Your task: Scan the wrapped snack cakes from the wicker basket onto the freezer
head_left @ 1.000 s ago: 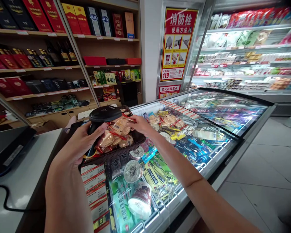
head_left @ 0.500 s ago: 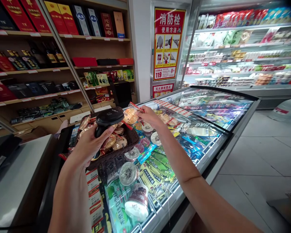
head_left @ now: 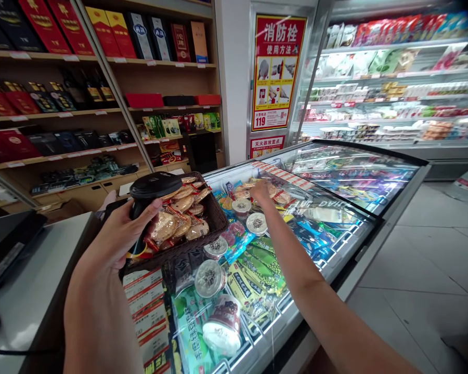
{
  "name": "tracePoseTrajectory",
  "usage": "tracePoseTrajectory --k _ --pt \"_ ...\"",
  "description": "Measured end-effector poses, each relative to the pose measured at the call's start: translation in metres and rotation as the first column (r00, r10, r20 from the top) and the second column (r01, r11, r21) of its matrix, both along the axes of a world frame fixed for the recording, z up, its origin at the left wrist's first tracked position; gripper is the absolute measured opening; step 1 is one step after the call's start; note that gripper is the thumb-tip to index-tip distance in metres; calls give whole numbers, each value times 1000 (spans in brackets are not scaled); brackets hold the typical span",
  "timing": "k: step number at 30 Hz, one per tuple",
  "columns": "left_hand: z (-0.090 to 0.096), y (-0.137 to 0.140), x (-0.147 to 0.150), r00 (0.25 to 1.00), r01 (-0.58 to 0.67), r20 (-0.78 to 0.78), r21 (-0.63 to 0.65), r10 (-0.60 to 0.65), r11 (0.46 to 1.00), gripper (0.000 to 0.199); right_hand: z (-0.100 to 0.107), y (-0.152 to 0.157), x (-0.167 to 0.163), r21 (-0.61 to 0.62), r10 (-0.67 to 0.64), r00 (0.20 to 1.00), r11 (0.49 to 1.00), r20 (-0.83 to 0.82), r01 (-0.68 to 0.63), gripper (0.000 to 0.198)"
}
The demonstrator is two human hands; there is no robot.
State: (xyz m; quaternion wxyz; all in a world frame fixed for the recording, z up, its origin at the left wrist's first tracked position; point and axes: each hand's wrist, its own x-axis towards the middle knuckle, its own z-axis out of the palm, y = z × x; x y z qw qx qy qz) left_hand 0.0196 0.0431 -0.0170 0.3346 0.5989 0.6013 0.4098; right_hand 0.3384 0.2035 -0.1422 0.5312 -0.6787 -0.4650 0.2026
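Note:
My left hand (head_left: 127, 228) is wrapped around the handle of a black barcode scanner (head_left: 156, 184), its head raised over a brown wicker basket (head_left: 214, 226). Several round biscuits in clear wrappers with red edges (head_left: 183, 202) fill the basket. Over the freezer's glass top, my right hand (head_left: 260, 192) has its fingers closed and pointing down, partly hidden behind the hand. At its fingertips, to the left, shows a wrapped biscuit (head_left: 242, 192). More wrapped biscuits (head_left: 281, 197) lie on the glass just right of this hand.
Under the glass of the chest freezer (head_left: 359, 259) are ice-cream cups (head_left: 210, 279) and bagged ices. Price labels (head_left: 148, 306) line its left side. A counter (head_left: 62, 249) with a black device (head_left: 11, 246) stands left. Shelves of boxes (head_left: 152, 101) and a lit cooler (head_left: 393, 93) stand behind.
My right hand has moved right and lower, carrying the wrapped biscuit from above the basket to the freezer glass. My left hand with the scanner has shifted left, uncovering more biscuits.

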Motion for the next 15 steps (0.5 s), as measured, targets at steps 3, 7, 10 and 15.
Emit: tracePoseTrajectory --k 3,7,10,15 --pt "3 -2 -6 999 -28 22 12 28 1000 60 8 -6 -22 -55 -108 949 990 297 130 43" --pt "5 -4 -8 999 -36 -8 38 36 999 57 22 -27 -84 -1 315 872 941 375 -340 11" --pt "7 -7 -6 999 -37 6 38 37 999 56 19 -53 -137 -4 609 697 754 378 -657 18" --pt "5 -8 -3 999 -34 -4 36 35 999 53 -1 -76 -181 -74 677 672 719 300 -691 39"
